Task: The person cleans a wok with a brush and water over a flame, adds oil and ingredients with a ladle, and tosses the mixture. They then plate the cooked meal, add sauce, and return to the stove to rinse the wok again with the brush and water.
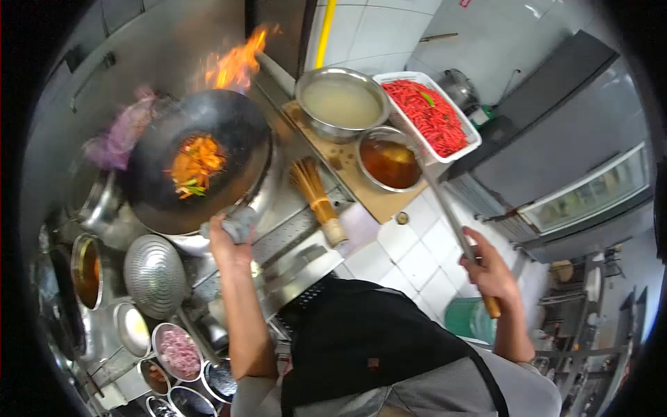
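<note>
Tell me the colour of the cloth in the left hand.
The cloth in the left hand is grey, best seen in the head view.

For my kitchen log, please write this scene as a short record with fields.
left hand: holds grey cloth at rim of wok
right hand: grips long tool, far end at bowl of brown liquid
in wok: orange food, green pieces
behind wok: flames
right of wok: brush
in basket: red chillies

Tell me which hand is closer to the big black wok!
The left hand. It is at the near rim of the wok, with a grey cloth. The right hand is well away to the wok's right, holding a long-handled tool.
</note>
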`<state>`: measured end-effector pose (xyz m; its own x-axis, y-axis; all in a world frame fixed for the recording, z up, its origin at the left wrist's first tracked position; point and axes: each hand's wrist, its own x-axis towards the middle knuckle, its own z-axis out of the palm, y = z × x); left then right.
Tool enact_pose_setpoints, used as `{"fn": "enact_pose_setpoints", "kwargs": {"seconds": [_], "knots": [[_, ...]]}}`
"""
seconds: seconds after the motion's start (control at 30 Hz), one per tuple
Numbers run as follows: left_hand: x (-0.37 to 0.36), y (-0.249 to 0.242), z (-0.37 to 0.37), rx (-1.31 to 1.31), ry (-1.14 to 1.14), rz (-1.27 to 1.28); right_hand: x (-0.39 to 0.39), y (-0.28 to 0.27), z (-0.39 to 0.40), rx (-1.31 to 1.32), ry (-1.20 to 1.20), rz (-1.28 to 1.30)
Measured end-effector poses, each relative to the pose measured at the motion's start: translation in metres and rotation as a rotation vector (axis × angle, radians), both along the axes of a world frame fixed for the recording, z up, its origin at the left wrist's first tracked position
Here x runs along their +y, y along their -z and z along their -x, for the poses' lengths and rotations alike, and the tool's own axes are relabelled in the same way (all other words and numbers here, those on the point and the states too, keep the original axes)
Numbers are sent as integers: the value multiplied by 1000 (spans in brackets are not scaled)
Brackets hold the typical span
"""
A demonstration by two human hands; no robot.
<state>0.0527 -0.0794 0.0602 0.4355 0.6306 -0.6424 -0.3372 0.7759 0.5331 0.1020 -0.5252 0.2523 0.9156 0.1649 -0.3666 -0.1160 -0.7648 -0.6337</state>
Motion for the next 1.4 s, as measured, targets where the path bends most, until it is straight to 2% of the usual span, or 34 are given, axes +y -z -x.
{"fn": "enact_pose_setpoints", "kwargs": {"seconds": [0.13, 0.17, 0.23, 0.27, 0.3, 0.4, 0.43, 0.5, 0.53, 0.57, 0.6, 0.67, 0.73, 0.83, 0.9, 0.97, 1.0, 1.1, 1.13, 1.17, 1.23, 1.33, 1.4], "knots": [[1, 8, 0, -87, 17, -3, 11, 25, -7, 83, -38, 17], [1, 4, 1, -74, 14, -12, 13, 23, -5, 28, -88, 115], [-1, 5, 2, -112, 42, -28, 15, 16, 3, -285, -268, 267], [1, 4, 3, -128, 52, -50, 22, 1, 6, -314, -261, 269], [0, 5, 3, -144, 34, -38, 28, -13, 3, -325, -245, 373], [1, 21, -1, -161, 1, -64, 41, -25, -21, -341, -390, 8], [4, 28, 0, -159, 10, -71, 62, -33, -26, -106, -258, -227], [4, 21, 3, -131, 32, -39, 101, -21, -57, 232, -294, -634], [6, 21, 2, -128, 64, -30, 127, 4, -76, 293, -341, -724], [5, 16, 2, -130, 98, -15, 151, 48, -99, 263, -433, -705], [3, 5, 6, -94, 95, 7, 181, 97, -112, -105, -635, -617], [-7, -24, 10, -57, 79, 9, 216, 119, -112, -258, -724, -550], [-8, -53, 12, -41, 39, -7, 224, 103, -109, 235, -580, -545], [-12, -42, 12, -59, 46, 34, 213, 137, -151, -164, -857, -514], [4, -7, 5, -161, 108, 8, 206, 79, -164, -132, -1020, -234], [0, -24, 4, -58, 99, 65, 199, 86, -207, -94, -1212, -331], [-6, -28, 4, -31, 91, -31, 196, 38, -196, 20, -1228, -139], [-13, -7, 22, -266, 344, -128, 193, -3, -207, 161, -1302, 96], [-34, -43, 24, -199, 350, -132, 191, 6, -217, 197, -1277, 15], [-35, -45, 18, -202, 310, -81, 202, 9, -219, 213, -1325, -9], [-31, -49, 5, -214, 235, -5, 222, 19, -216, 67, -1343, -48], [-34, 4, 17, -269, 206, -111, 253, 76, -222, -525, -1432, -88], [-56, 15, 36, -246, 216, -199, 238, 73, -210, -562, -1316, 31]]}}
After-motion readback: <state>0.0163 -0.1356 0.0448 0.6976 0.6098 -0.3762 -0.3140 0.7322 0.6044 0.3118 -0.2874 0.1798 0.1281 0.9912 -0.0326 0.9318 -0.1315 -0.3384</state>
